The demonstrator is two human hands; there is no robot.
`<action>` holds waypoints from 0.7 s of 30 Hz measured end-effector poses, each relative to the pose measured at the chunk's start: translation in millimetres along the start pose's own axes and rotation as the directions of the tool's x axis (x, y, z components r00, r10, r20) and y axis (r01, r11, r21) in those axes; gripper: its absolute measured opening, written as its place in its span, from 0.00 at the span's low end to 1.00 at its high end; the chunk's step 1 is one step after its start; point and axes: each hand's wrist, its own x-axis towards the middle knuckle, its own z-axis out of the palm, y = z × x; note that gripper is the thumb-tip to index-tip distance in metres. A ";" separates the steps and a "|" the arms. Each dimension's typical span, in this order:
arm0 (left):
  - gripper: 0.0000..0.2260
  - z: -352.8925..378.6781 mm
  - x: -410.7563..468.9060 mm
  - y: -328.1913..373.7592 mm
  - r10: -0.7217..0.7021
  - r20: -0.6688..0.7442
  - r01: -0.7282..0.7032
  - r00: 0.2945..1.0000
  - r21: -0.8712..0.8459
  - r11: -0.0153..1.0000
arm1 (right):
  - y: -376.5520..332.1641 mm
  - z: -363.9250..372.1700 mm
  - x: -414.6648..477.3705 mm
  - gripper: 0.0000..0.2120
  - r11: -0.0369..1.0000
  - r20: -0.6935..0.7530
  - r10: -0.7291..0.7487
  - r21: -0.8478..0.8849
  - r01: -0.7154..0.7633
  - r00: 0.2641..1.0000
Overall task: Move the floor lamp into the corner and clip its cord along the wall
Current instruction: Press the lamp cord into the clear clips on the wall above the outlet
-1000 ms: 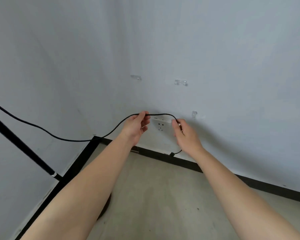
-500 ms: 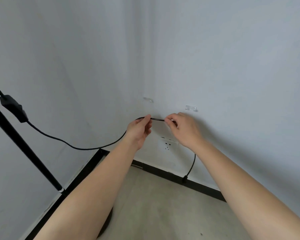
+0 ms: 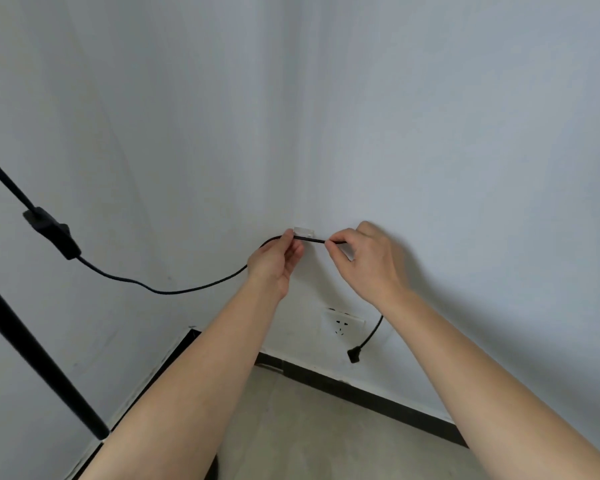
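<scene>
1. The left hand (image 3: 274, 263) pinches the black cord (image 3: 174, 291) between thumb and fingers, right at the left edge of a clear wall clip (image 3: 304, 232)
2. The right hand (image 3: 368, 261) pinches the same cord just right of the clip, so a short taut stretch runs directly below it
3. Past the right hand the cord drops to a plug (image 3: 353, 355) hanging free beside the wall socket (image 3: 342, 323)
4. Leftward the cord sags to an inline switch (image 3: 51, 232) by the lamp pole (image 3: 32, 355), standing near the corner

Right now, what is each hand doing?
Left hand: closed, pinching the cord.
Right hand: closed, pinching the same cord just below the clip.
</scene>
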 end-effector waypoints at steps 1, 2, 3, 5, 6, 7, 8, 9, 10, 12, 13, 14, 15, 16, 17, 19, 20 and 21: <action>0.02 0.8 0.9 0.0 0.002 -0.012 -0.003 1.000 -0.011 1.000 | -1.7 0.3 3.0 0.09 1.000 0.010 -0.009 -0.002 0.009 1.000; 0.02 1.3 1.4 -0.6 0.000 -0.019 0.000 1.000 -0.028 1.000 | -3.2 0.5 5.5 0.09 1.000 0.022 -0.023 -0.003 0.023 1.000; 0.02 1.2 1.2 -1.4 -0.008 -0.021 0.007 1.000 -0.047 0.999 | -4.6 0.8 7.3 0.10 0.999 0.028 -0.040 -0.009 0.041 0.999; 0.03 1.1 0.6 -2.3 -0.033 -0.013 0.032 0.999 -0.074 0.997 | -6.7 1.2 10.8 0.10 0.995 0.018 -0.086 -0.051 0.087 0.996; 0.03 0.9 0.4 -2.4 -0.043 -0.009 0.042 0.999 -0.079 0.996 | -7.4 1.5 12.8 0.10 0.991 0.012 -0.109 -0.074 0.109 0.994; 0.04 0.8 0.4 -2.0 -0.050 -0.007 0.049 0.999 -0.081 0.995 | -8.2 1.6 14.9 0.09 0.988 0.009 -0.125 -0.089 0.126 0.992; 0.04 1.0 0.4 -1.6 -0.054 -0.007 0.054 0.998 -0.080 0.995 | -8.8 1.5 17.0 0.09 0.986 0.009 -0.137 -0.098 0.137 0.990; 0.04 1.2 0.4 -1.3 -0.057 -0.010 0.056 0.998 -0.078 0.995 | -9.2 1.3 18.5 0.09 0.983 0.010 -0.149 -0.105 0.150 0.989; 0.04 1.2 0.3 -0.9 -0.058 -0.013 0.057 0.998 -0.074 0.996 | -9.4 1.6 19.1 0.09 0.980 0.012 -0.161 -0.115 0.161 0.987; 0.04 0.9 0.6 -0.6 -0.061 -0.016 0.059 0.998 -0.067 0.996 | -9.0 2.2 17.5 0.10 0.976 0.019 -0.169 -0.136 0.170 0.986; 0.04 0.6 1.1 -0.7 -0.063 -0.016 0.062 0.998 -0.065 0.996 | -8.4 2.1 15.6 0.10 0.976 0.021 -0.163 -0.142 0.165 0.986; 0.04 0.1 1.6 -1.0 -0.067 -0.015 0.066 0.998 -0.064 0.996 | -7.5 2.0 13.3 0.10 0.978 0.025 -0.153 -0.140 0.155 0.988; 0.04 0.0 2.2 -1.2 -0.072 -0.011 0.071 0.997 -0.064 0.995 | -6.8 2.0 11.3 0.10 0.981 0.040 -0.138 -0.134 0.142 0.990; 0.04 0.2 2.5 -1.2 -0.078 -0.006 0.078 0.997 -0.069 0.995 | -6.2 1.8 9.8 0.10 0.984 0.067 -0.121 -0.126 0.129 0.990; 0.04 0.2 2.3 -1.1 -0.086 -0.001 0.086 0.996 -0.077 0.993 | -5.9 1.7 8.6 0.11 0.986 0.095 -0.109 -0.113 0.120 0.989; 0.05 0.7 1.8 0.5 -0.103 0.011 0.104 0.995 -0.100 0.990 | -6.1 1.2 7.1 0.11 0.990 0.111 -0.106 -0.082 0.116 0.988; 0.06 0.6 2.0 2.0 -0.110 0.020 0.112 0.994 -0.107 0.988 | -6.8 0.9 6.8 0.11 0.990 0.106 -0.110 -0.073 0.118 0.988; 0.05 0.5 2.4 3.8 -0.116 0.032 0.118 0.993 -0.107 0.987 | -7.8 0.6 7.2 0.10 0.990 0.100 -0.114 -0.070 0.121 0.989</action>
